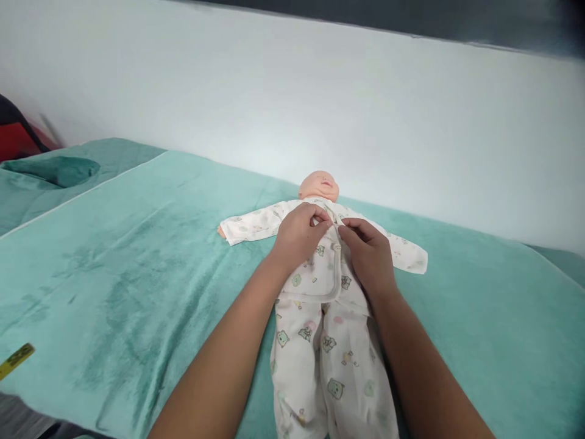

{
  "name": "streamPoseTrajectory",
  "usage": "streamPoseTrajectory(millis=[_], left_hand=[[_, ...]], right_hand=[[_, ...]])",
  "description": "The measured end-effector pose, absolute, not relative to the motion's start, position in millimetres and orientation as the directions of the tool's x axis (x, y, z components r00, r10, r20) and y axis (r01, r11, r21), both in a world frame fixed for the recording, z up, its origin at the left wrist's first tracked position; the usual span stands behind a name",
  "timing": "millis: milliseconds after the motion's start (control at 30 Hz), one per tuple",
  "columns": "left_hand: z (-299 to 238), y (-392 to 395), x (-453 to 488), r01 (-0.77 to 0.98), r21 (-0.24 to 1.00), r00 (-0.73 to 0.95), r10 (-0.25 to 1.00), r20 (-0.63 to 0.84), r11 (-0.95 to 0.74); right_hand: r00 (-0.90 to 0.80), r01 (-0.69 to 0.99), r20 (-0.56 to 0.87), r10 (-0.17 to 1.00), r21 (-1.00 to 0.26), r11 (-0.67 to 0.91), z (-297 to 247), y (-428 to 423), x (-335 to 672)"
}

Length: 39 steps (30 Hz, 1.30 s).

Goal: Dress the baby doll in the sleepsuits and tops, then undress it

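A baby doll (pixel 319 185) lies on its back, head toward the wall, arms spread sideways. It wears a white baby jacket (pixel 311 280) with small green animal prints and matching trousers (pixel 338 372). My left hand (pixel 304 235) pinches the jacket's front edge on the doll's chest, thumb against fingertips. Close beside it, my right hand (pixel 368 250) has its fingers closed on the same front opening. The fastening between my fingertips is too small to make out. Below my hands, the jacket's front flap lies over the doll's belly, its bound edge curving at the hem.
A teal plush blanket (pixel 137 292) with a few creases covers the surface. Behind the doll rises a white wall (pixel 274 91). A yellow and black strip (pixel 17 360) lies at the left edge, and a red and black object (pixel 18 137) stands at the far left.
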<state>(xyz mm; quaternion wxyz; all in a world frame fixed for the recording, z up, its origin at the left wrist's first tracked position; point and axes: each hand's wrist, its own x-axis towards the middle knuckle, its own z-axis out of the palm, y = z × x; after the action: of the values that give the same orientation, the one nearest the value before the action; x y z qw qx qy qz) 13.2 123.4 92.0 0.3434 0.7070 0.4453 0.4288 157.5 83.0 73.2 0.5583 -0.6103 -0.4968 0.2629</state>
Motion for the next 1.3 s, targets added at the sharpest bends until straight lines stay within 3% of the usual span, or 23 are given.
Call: streamPoseTrajectory(millis=[300, 533, 1000, 1300], left_hand=[[92.7, 124.2, 11.0, 0.149, 0.959, 0.252, 0.947, 0.200, -0.242], [95.6, 122.0, 12.6, 0.133, 0.968, 0.244, 0.954, 0.176, -0.213], [96.8, 119.2, 16.2, 0.145, 0.959, 0.242, 0.948, 0.205, -0.244], [94.9, 118.8, 19.9, 0.158, 0.969, 0.197, 0.968, 0.157, -0.190]], right_hand=[[0.348, 0.242, 0.244, 0.905, -0.956, 0.164, 69.8, 87.2, 159.8], [0.275, 0.217, 0.264, 0.924, -0.954, 0.208, 71.4, 87.9, 160.2], [0.131, 0.428, 0.307, 0.943, -0.875, 0.225, 77.2, 88.6, 159.8], [0.081, 0.438, 0.286, 0.955, -0.871, 0.224, 78.7, 88.6, 159.6]])
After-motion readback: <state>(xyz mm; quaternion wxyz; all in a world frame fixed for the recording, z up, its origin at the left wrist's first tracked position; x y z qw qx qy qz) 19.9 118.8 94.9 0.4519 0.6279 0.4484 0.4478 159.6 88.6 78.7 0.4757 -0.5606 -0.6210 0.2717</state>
